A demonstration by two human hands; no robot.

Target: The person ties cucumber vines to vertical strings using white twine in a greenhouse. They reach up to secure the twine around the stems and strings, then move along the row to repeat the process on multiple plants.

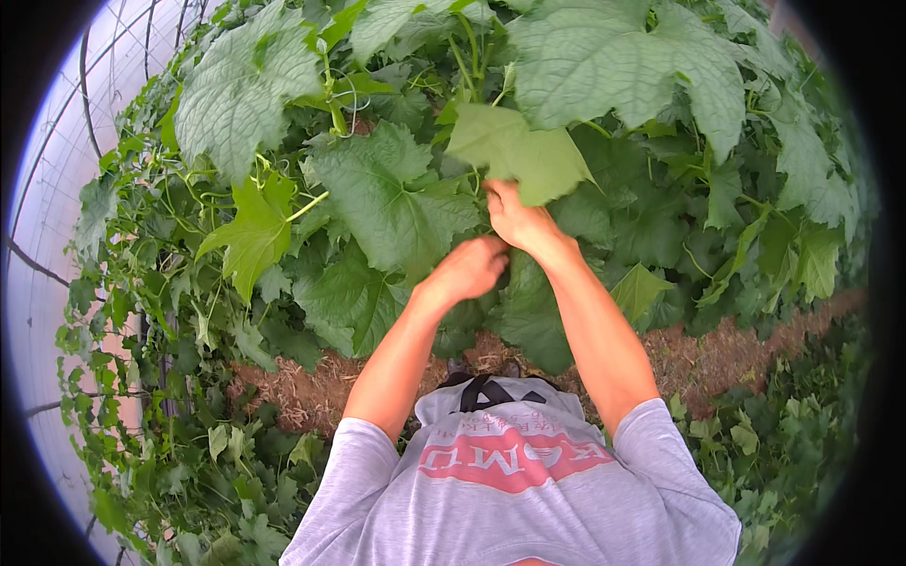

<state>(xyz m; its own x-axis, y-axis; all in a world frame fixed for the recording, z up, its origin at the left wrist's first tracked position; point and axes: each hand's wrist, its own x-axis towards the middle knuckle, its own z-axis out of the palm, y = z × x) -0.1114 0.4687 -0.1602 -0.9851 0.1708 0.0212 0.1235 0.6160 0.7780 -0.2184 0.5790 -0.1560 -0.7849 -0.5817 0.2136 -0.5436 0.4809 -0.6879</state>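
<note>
Both bare hands reach into a dense wall of climbing vines with broad lobed leaves. My left hand (473,267) is at the stems beside a large dark green leaf (396,201); its fingers curl out of sight among the foliage. Slightly higher and to the right is my right hand (520,219), partly covered by a paler, blurred leaf (520,152). Its fingertips are near a thin stem, but whether they grip it cannot be told. A bright yellow-green leaf (253,230) stands out to the left, near a cut-looking pale stalk end.
A thin white string loop (354,102) hangs by a stem at upper left. Plastic greenhouse sheeting (53,170) with dark hoops and netting curves along the left. Straw-strewn soil (679,354) runs below the vines, and more low foliage (793,431) grows at lower right.
</note>
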